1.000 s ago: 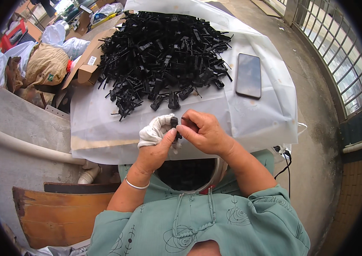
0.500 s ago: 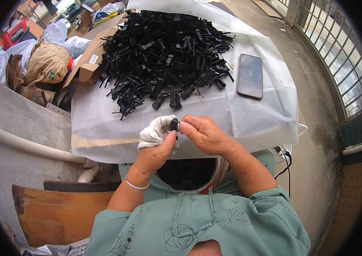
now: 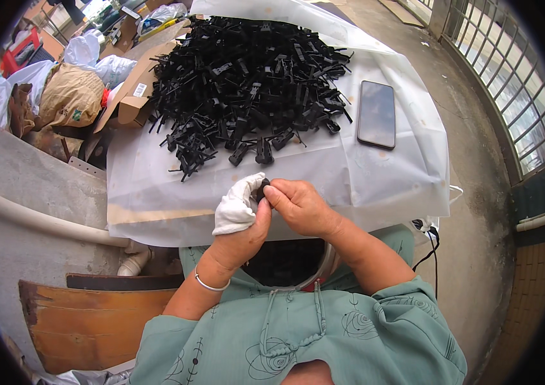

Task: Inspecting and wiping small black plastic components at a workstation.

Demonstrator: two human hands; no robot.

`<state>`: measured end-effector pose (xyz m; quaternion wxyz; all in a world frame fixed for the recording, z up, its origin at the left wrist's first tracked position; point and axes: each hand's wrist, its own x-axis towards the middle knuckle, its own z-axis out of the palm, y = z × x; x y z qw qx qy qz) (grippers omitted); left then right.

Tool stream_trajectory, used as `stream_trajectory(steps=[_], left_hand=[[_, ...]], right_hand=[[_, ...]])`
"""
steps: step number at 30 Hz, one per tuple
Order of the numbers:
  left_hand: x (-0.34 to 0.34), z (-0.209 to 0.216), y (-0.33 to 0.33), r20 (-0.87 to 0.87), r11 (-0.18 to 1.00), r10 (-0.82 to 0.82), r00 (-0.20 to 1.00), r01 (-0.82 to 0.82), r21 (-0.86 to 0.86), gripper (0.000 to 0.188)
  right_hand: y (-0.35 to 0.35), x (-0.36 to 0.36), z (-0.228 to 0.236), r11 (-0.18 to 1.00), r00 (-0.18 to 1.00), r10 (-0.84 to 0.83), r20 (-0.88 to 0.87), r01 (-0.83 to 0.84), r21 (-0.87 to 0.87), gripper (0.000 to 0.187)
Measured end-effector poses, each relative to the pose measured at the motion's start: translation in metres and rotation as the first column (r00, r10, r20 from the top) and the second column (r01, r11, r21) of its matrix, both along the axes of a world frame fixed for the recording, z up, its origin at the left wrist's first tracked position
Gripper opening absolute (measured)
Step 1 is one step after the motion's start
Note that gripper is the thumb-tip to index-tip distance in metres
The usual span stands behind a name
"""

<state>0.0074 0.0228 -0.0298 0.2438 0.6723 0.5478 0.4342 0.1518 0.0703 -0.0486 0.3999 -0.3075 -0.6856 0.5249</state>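
Between my two hands, just in front of the table's near edge area, is a small black plastic part, mostly covered by fingers. My left hand, its fingers in a white cloth glove with the thumb bare, is closed around the part. The bare right hand pinches the part's right side with thumb and forefinger. Beyond them a large pile of similar black plastic parts with thin prongs is heaped on the sheet-covered table.
A dark phone lies to the right of the pile. Below the table edge, a round container with dark contents sits at my lap. Cardboard and bags crowd the left. A barred window stands at right.
My left hand has turned and shifted slightly right. The right fingers have closed in on the black part, so less of it shows. The pile and phone are unchanged.
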Motion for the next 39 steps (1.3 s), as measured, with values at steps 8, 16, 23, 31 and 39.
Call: stream_trajectory(steps=[8, 16, 23, 31, 39], left_hand=[[-0.009, 0.015, 0.008, 0.562, 0.943, 0.032, 0.826, 0.162, -0.291, 0.029], [-0.011, 0.022, 0.005, 0.639, 0.824, -0.119, 0.76, 0.435, -0.363, 0.034], [-0.011, 0.019, 0.002, 0.421, 0.927, -0.103, 0.901, 0.24, -0.287, 0.024], [0.001, 0.016, -0.002, 0.036, 0.987, -0.101, 0.994, 0.105, -0.122, 0.024], [-0.007, 0.002, -0.013, -0.058, 0.999, -0.028, 0.998, 0.026, -0.048, 0.023]], right_hand=[[0.003, 0.016, 0.007, 0.941, 0.934, -0.148, 0.324, 0.032, 0.336, 0.011], [0.005, 0.014, 0.015, 0.959, 0.999, -0.02, -0.028, 0.027, 0.283, 0.011], [0.003, 0.016, 0.019, 0.991, 0.998, 0.027, 0.063, -0.035, 0.127, 0.017], [-0.002, 0.006, 0.014, 0.986, 0.983, 0.062, 0.17, -0.087, 0.145, 0.023], [-0.013, -0.008, 0.003, 0.988, 0.995, 0.047, 0.093, -0.06, 0.146, 0.023]])
